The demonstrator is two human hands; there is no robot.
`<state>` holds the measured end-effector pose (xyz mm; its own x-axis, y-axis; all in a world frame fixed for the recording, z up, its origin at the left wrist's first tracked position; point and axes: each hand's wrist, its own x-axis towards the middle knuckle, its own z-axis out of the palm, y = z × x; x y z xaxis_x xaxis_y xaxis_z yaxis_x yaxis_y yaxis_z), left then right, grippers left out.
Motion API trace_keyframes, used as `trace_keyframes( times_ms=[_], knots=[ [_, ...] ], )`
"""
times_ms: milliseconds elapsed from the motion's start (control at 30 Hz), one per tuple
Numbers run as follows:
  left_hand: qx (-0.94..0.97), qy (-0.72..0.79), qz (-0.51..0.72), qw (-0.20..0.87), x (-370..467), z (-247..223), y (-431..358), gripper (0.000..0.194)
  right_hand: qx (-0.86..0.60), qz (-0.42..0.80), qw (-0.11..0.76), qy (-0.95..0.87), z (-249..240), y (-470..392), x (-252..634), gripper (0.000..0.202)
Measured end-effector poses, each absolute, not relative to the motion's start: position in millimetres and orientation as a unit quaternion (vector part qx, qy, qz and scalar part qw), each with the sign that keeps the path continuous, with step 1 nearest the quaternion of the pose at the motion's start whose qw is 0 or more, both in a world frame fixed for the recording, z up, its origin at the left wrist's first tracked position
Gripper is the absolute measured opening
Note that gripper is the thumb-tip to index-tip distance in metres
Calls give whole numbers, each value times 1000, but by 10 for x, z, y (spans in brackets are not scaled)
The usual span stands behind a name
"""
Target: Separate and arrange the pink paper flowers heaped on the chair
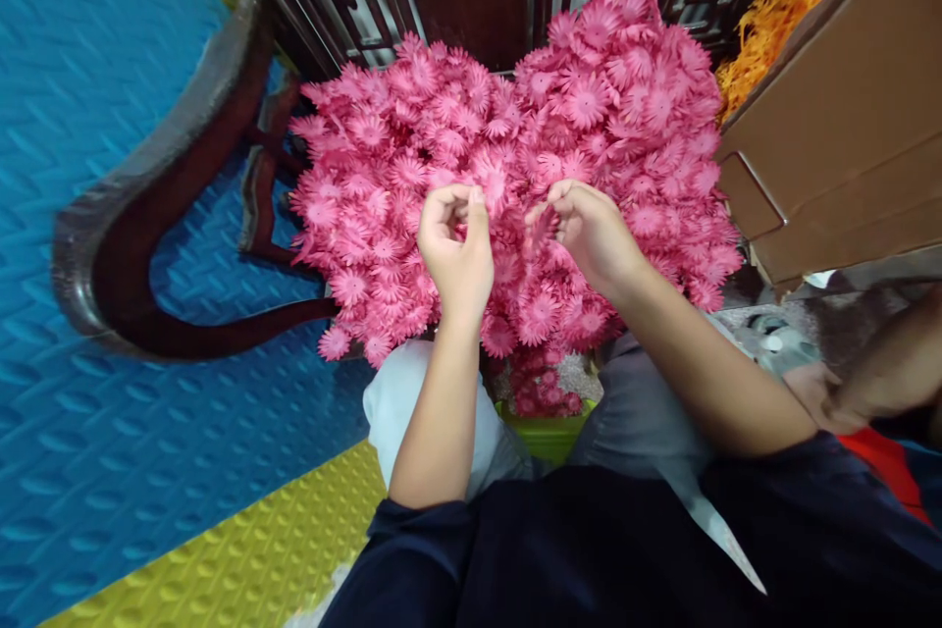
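Note:
A large heap of pink artificial flowers with thin pointed petals spreads out in front of my knees. Above its middle, my left hand is closed in a pinch, thumb against the fingers; what it grips, if anything, is too small to make out. A paler bloom shows just beyond its fingertips, and I cannot tell whether they touch. My right hand faces it from the right, fingers curled around a darker, blurred pink flower. A gap separates the two hands.
A dark carved wooden armrest curves on the left above blue matting. At right stands a cardboard box beside orange strands. Another person's hand is at the right edge. A green container sits between my legs.

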<state>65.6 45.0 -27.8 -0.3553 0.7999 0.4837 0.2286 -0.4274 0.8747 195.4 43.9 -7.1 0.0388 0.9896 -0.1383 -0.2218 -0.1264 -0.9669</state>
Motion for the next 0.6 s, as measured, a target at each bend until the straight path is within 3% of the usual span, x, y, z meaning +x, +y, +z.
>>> trace_keyframes(
  times_ms=[400,600],
  knots=[
    [668,523,519,109,676,-291,379,8,-500,445,511,-540,64,326,1885,20],
    [621,484,577,217,699,-302,390,16,-485,453,518,-540,-8,365,1910,10]
  ],
)
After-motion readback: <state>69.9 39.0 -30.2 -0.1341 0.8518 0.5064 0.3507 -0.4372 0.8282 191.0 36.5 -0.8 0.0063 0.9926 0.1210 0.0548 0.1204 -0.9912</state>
